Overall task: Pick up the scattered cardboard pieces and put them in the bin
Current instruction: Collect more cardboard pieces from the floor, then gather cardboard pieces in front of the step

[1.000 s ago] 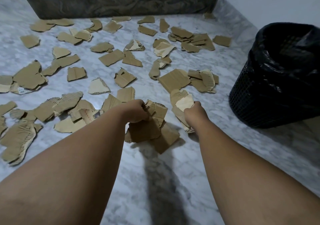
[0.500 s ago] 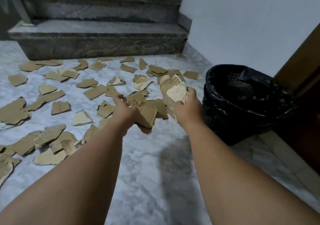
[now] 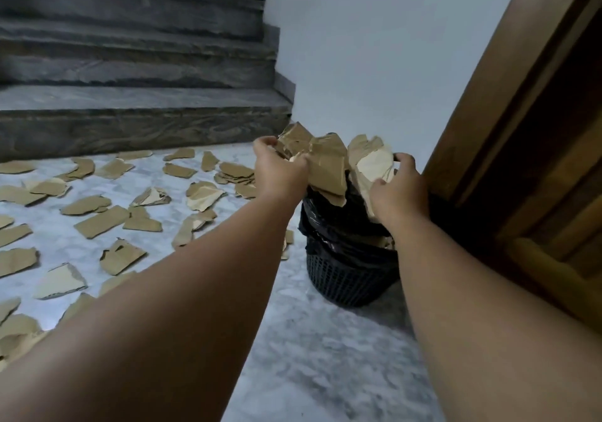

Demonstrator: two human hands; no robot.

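Note:
My left hand (image 3: 278, 169) grips a bunch of torn brown cardboard pieces (image 3: 322, 161) just above the black mesh bin (image 3: 345, 278), which has a black bag liner. Beside it, my right hand (image 3: 399, 190) holds several more cardboard pieces (image 3: 371, 161), one with a pale face, over the bin's mouth. Both bunches hang above the bin opening, which my hands and the cardboard mostly hide. Many more scattered cardboard pieces (image 3: 101, 221) lie on the marble floor to the left.
Dark stone steps (image 3: 136, 106) rise at the back left. A white wall (image 3: 374, 63) stands behind the bin, and a brown wooden door (image 3: 537, 167) is close on the right. Grey marble floor (image 3: 319, 356) lies in front of the bin.
Both hands rose from the floor with their cardboard bunches and swung right, from beside the bin to over its mouth. The view turned toward the bin and door.

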